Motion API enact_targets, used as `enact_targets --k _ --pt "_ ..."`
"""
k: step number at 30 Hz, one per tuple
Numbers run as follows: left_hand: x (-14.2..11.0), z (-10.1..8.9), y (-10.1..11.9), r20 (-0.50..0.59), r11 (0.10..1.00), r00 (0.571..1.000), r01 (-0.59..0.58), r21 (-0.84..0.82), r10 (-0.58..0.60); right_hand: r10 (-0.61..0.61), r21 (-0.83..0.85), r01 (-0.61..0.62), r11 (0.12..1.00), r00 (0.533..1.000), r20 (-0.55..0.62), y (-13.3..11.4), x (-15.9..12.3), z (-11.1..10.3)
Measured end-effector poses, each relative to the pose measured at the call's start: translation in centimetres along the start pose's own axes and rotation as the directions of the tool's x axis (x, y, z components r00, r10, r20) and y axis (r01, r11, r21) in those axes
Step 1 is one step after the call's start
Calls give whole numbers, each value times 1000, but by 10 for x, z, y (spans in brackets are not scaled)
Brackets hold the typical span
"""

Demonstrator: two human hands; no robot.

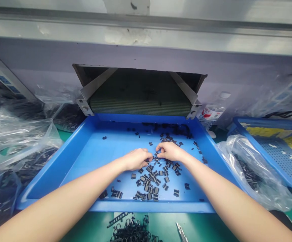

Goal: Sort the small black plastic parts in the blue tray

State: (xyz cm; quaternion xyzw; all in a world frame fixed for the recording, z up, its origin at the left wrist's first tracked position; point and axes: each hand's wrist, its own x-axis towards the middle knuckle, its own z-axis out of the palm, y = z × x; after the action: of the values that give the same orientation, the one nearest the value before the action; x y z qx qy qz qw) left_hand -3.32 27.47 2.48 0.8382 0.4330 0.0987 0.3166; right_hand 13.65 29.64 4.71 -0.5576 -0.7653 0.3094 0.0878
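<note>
Tray of blue plastic (151, 206) on green desk (198, 228), right under the end of a conveyor belt (141, 101), with small black plastic pieces (151, 178) scattered over its floor: densest in a loose pile near the front middle, plus a dark strip along the far edge below the belt. Left hand (137, 159) and right hand (170, 152) both low over the pile, just beside each other, fingers curled downward, neither fully open nor in a tight fist; fingertips among or right above the pieces (whether either hand grips one: cannot tell, too small and partly hidden). Bare forearms coming in from both lower corners. Clear plastic bags (17, 134) heaped left of the tray, dark parts inside. Clear plastic bag (252, 171) on the right, black pieces inside, beside a second blue tray (262, 123) with a perforated base. Water bottle (213, 111) behind the right corner of the tray. Tangle of black plastic runners (131, 230) on the desk in front of the tray, near a metal hand tool (181, 232), cut off by the frame.
</note>
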Motion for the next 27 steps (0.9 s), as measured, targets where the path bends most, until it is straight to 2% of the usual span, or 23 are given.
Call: enact_targets --k 4,8,10,13,16,18,21,24,27 --pt "0 -9 -3 -4 977 999 50 -208 -52 -20 -1 20 1000 1000 -11 2 6 7" --pt "-4 -24 -6 -13 925 997 72 -373 -82 -32 200 26 979 999 29 5 4 1" --pt "-6 -25 -7 23 923 996 83 -375 -80 -52 341 32 940 997 50 6 1 -6" --pt "-6 -16 -5 79 954 994 96 -285 -76 -109 509 83 857 994 22 5 -3 -17" --pt "-2 -1 -1 67 982 995 82 -168 -71 -143 565 129 815 989 -20 4 -6 -22" --pt "0 6 1 60 990 996 72 -125 -65 -141 524 115 844 990 10 3 -6 -21" --pt "1 10 3 65 990 996 61 -124 -53 -116 349 71 934 987 109 3 -5 -14" --pt "1 6 0 86 977 994 83 -196 -67 -87 161 60 985 983 161 3 -3 -5" --pt "0 -4 -6 121 930 986 152 -334 -118 -70 57 61 996 985 155 3 -1 2"
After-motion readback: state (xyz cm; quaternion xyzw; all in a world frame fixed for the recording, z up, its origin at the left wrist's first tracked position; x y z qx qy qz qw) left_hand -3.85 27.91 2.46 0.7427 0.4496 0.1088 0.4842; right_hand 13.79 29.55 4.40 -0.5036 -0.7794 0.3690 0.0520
